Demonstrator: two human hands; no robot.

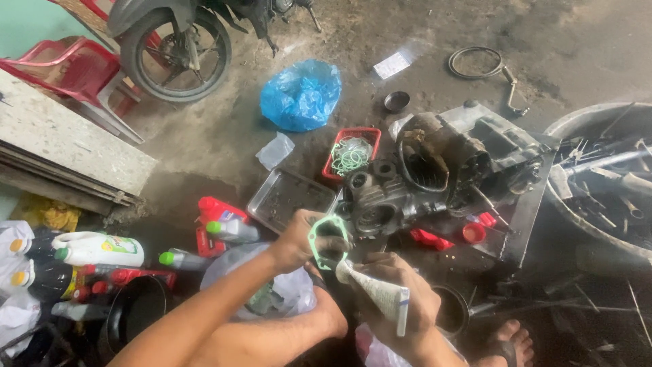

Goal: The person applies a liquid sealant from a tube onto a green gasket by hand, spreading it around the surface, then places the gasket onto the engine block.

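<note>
Floor: grimy concrete workshop ground is spreading under everything I am watching, with a motorcycle wheel (175,51) and a red plastic chair (64,71) standing at the top left.

Left hand: my left hand (299,241) is pinching a thin green gasket (327,234) by its left edge, fingers closed on it, holding it up in the air just in front of the engine block (435,173).

Right hand: my right hand (401,306) is wrapping closed around a white sealant tube (377,292), with the nozzle tip touching the gasket's lower rim.

Gasket position: it is hanging between the two hands, flat face towards me, apart from the engine's mating face.

How to do it well: I am judging that a light, even squeeze is needed so the bead is running thin and unbroken round the ring; the left fingers should be turning the gasket rather than the tube chasing it, and staying off the coated part.

Risk: the gasket looks flimsy, so pressing hard with the nozzle could be bending or tearing it.

Nearby: a metal tray (288,197) and a red basket (350,153) of green rings are lying just beyond the hands; a blue plastic bag (301,95) is sitting further back; bottles (98,250) are lying at the left.
</note>
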